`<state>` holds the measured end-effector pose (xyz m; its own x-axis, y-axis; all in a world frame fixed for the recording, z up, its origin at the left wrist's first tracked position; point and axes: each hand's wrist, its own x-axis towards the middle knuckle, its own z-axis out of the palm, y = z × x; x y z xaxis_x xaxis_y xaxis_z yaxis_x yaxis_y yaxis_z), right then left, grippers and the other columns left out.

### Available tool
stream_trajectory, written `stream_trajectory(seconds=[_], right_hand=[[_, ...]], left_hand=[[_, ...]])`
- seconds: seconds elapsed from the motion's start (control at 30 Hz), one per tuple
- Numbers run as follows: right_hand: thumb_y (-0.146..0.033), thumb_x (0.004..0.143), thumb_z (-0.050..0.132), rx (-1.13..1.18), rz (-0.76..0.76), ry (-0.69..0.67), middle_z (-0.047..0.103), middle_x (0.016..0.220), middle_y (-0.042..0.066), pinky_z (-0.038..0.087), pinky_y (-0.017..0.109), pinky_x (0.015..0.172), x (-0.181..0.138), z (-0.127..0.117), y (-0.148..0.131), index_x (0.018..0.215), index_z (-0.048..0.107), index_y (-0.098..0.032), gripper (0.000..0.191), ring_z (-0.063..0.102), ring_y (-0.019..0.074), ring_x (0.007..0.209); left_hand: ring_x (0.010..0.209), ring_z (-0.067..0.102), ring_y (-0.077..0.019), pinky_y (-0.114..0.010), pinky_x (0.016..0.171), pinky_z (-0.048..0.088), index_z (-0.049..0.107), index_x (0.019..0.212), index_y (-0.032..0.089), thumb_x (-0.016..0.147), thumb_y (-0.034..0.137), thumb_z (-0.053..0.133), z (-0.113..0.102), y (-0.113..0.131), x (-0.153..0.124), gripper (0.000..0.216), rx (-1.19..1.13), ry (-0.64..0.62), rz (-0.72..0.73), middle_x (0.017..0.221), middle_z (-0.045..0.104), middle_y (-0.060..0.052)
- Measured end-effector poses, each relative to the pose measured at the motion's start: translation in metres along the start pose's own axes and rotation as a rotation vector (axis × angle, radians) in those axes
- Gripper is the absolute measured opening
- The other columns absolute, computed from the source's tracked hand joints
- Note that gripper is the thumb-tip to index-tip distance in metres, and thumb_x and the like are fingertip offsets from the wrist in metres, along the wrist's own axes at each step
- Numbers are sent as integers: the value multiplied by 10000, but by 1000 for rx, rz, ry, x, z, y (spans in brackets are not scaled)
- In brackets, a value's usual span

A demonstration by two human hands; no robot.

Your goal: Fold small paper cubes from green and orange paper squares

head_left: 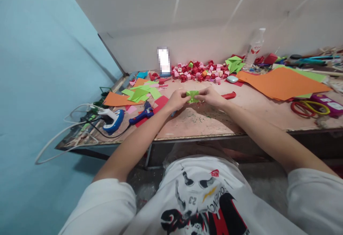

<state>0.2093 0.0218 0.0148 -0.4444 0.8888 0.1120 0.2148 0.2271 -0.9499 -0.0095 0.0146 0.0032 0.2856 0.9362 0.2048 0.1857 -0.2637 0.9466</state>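
A small piece of green paper (193,96), with fold lines across it, is held up between my two hands over the middle of the table. My left hand (177,100) pinches its left edge, and my right hand (211,96) grips the opposite edge between thumb and fingers. Just right of my right hand lies a red-handled tool (229,95), partly hidden behind the wrist. Red paper (161,103) lies to the left, near my left forearm. Small green scraps dot the tabletop (184,126) below the hands.
A blue glue gun (142,115) and a blue power strip (114,122) with cables sit left. Small red and pink folded paper cubes (197,71) are heaped at the back by a lit phone (164,60). Orange sheets (284,83), a plastic bottle (254,51) and a white mouse (232,79) are right.
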Motion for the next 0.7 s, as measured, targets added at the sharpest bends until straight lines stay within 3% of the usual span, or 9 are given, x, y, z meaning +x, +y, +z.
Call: stream_trajectory(seconds=[0.17, 0.33, 0.57, 0.7], right_hand=[[-276, 809, 893, 145, 58, 29, 776, 723, 61, 600, 264, 615, 0, 3, 3, 777, 801, -162, 150, 713, 181, 642], [-205, 776, 877, 321, 116, 46, 804, 835, 77, 623, 271, 625, 1, 11, 5, 856, 782, -167, 130, 727, 178, 658], [-163, 863, 795, 417, 120, 71, 815, 936, 79, 620, 272, 658, 1, 8, 3, 959, 794, -145, 98, 732, 178, 722], [-96, 906, 705, 416, 125, 74, 829, 971, 103, 608, 262, 650, -2, 8, -1, 1044, 817, -122, 180, 730, 167, 713]], left_hand=[[693, 710, -157, -277, 687, 590, 725, 870, 142, 700, 339, 920, -1, 5, 0, 325, -119, -3, -57, 826, 774, -47], [595, 724, -165, -274, 611, 584, 675, 1008, 156, 649, 286, 936, -5, 5, 0, 463, -219, 29, -146, 790, 770, -36], [567, 713, -172, -271, 556, 578, 649, 1013, 193, 658, 209, 773, -7, 9, -1, 376, -341, 47, -199, 727, 715, 5], [603, 727, -202, -299, 524, 578, 654, 1007, 193, 714, 346, 734, -9, 15, -4, 340, -387, 20, -224, 770, 703, -22]])
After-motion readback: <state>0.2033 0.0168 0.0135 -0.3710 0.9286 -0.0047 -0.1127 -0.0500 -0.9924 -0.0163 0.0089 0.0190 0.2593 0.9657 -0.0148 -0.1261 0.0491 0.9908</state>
